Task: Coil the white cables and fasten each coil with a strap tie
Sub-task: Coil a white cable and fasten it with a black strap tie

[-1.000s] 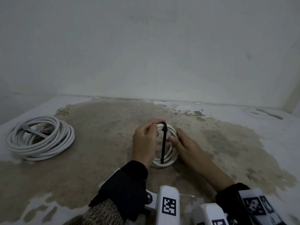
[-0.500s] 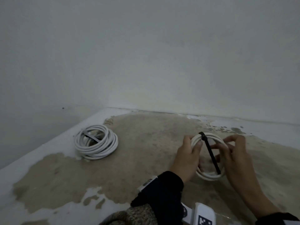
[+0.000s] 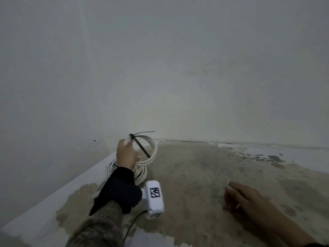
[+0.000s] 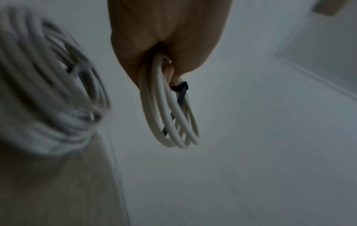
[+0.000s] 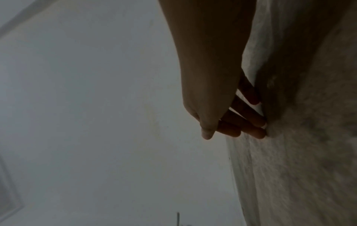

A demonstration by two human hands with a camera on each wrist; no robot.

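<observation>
My left hand (image 3: 126,154) grips a small coil of white cable (image 3: 150,154) by its top and holds it in the air at the far left. A black strap tie (image 3: 140,147) is cinched round that coil, its tail hanging across the loop. In the left wrist view the fingers curl round the small coil (image 4: 170,116) just above the black strap tie (image 4: 180,88). Beneath the hand lies a larger white cable coil (image 3: 140,172), half hidden by my wrist; the larger coil (image 4: 48,97) looks blurred there. My right hand (image 3: 236,196) rests on the floor, holding nothing, fingertips (image 5: 258,131) touching the surface.
A bare white wall (image 3: 178,68) stands close behind, meeting the worn, stained floor (image 3: 204,175) in a corner at the left. A white marker block (image 3: 154,198) sits on my left wrist with a thin wire trailing from it.
My right hand let go of the small coil and dropped to the floor. My left hand carried the tied coil left, over the larger coil. The view swung left.
</observation>
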